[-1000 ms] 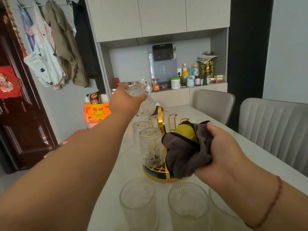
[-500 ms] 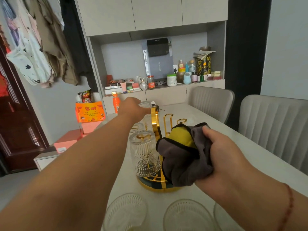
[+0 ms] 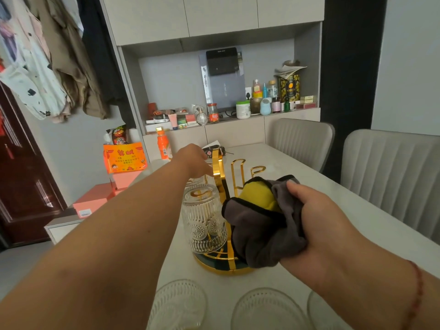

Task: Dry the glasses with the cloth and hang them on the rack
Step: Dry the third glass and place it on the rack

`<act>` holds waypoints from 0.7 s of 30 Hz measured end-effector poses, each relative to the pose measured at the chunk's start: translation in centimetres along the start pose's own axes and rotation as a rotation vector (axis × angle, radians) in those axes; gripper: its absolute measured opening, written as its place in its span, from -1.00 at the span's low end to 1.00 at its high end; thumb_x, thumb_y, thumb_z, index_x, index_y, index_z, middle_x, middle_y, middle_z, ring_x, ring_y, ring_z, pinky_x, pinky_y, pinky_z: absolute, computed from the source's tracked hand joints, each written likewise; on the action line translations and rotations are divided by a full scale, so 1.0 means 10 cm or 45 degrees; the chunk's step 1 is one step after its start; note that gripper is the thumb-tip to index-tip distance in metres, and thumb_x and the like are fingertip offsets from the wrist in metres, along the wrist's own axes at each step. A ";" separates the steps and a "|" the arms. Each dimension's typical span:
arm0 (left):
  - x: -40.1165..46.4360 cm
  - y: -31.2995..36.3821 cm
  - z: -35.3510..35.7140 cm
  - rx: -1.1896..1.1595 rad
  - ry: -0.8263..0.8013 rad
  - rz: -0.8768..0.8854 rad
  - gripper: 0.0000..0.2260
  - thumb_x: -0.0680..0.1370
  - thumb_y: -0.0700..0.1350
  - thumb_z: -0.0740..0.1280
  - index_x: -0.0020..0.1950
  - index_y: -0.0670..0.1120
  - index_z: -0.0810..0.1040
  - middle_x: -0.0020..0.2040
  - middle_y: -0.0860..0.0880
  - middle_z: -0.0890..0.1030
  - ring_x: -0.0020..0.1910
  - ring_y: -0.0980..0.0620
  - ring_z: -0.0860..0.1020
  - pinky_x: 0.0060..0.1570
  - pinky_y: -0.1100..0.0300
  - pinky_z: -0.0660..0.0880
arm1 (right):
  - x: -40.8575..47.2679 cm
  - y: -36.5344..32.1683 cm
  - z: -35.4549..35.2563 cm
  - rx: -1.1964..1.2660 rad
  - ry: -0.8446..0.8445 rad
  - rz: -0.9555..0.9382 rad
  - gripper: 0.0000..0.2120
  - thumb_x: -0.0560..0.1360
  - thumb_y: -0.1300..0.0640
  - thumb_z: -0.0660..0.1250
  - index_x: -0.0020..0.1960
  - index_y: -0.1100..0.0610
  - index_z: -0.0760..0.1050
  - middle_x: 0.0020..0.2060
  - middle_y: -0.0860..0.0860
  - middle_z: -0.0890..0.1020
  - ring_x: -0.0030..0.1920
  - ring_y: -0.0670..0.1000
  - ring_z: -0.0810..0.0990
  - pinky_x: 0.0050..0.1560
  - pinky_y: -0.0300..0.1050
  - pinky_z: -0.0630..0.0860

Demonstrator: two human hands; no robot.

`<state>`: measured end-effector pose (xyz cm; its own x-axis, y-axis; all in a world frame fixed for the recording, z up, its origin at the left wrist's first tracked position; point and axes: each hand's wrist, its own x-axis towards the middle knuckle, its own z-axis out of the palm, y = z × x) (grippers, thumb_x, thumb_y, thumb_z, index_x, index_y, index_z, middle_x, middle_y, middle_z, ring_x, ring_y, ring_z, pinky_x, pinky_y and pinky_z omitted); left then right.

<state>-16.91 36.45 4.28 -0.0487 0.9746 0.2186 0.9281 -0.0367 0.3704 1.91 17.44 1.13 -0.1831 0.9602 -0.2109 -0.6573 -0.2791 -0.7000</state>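
Note:
A gold rack (image 3: pixel 223 270) with a dark round base stands on the white table (image 3: pixel 333 210). One patterned glass (image 3: pixel 202 217) hangs upside down on its near left prong. My left hand (image 3: pixel 194 160) reaches over the far left prong and grips a second glass (image 3: pixel 201 181) from above; the hand and the near glass hide most of it. My right hand (image 3: pixel 321 222) holds a bunched grey and yellow cloth (image 3: pixel 257 222) in front of the rack's right side. Two free gold prongs (image 3: pixel 238 172) rise behind the cloth. Three upright glasses (image 3: pixel 178 303) stand along the near table edge.
Two grey chairs (image 3: pixel 390 177) line the table's right side. A dark folded umbrella (image 3: pixel 214 148) and an orange bottle (image 3: pixel 163 146) sit at the far end. Pink and orange boxes (image 3: pixel 123 158) stack at left, by a cluttered cabinet shelf (image 3: pixel 238 110).
My left hand has come down from head height with the glass to the rack's far left prong. The right hand with the cloth has barely moved.

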 end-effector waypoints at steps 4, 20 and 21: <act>0.02 0.00 0.00 0.037 -0.016 -0.006 -0.60 0.47 -0.04 0.49 0.23 -0.20 0.61 0.08 -0.17 0.63 0.09 -0.16 0.58 -0.06 0.11 0.49 | -0.02 -0.01 -0.01 0.036 0.005 -0.011 -0.62 0.61 -0.03 0.10 -0.18 0.16 0.54 -0.51 0.11 0.65 -0.59 0.05 0.60 -0.55 -0.13 0.55; -0.61 -0.09 -0.45 -0.083 0.132 -0.013 -0.52 0.52 0.01 0.43 0.32 -0.26 0.53 0.16 -0.20 0.60 0.17 -0.14 0.54 0.20 -0.01 0.47 | -0.37 -0.06 0.04 0.070 -0.009 -0.070 -0.64 0.64 -0.02 0.07 -0.06 0.19 0.52 -0.21 0.14 0.61 -0.18 0.12 0.56 -0.15 0.03 0.50; -0.69 -0.09 -0.47 -0.118 0.156 -0.018 -0.54 0.52 0.00 0.43 0.29 -0.27 0.55 0.09 -0.18 0.59 0.12 -0.12 0.53 0.18 -0.02 0.48 | -0.41 -0.05 0.04 0.084 -0.021 -0.073 -0.64 0.63 -0.02 0.08 -0.08 0.19 0.53 -0.23 0.14 0.62 -0.18 0.12 0.56 -0.16 0.04 0.52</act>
<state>-19.10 28.68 6.68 -0.1113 0.9410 0.3195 0.8892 -0.0493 0.4549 2.71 13.63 2.65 -0.1553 0.9748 -0.1600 -0.7135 -0.2227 -0.6643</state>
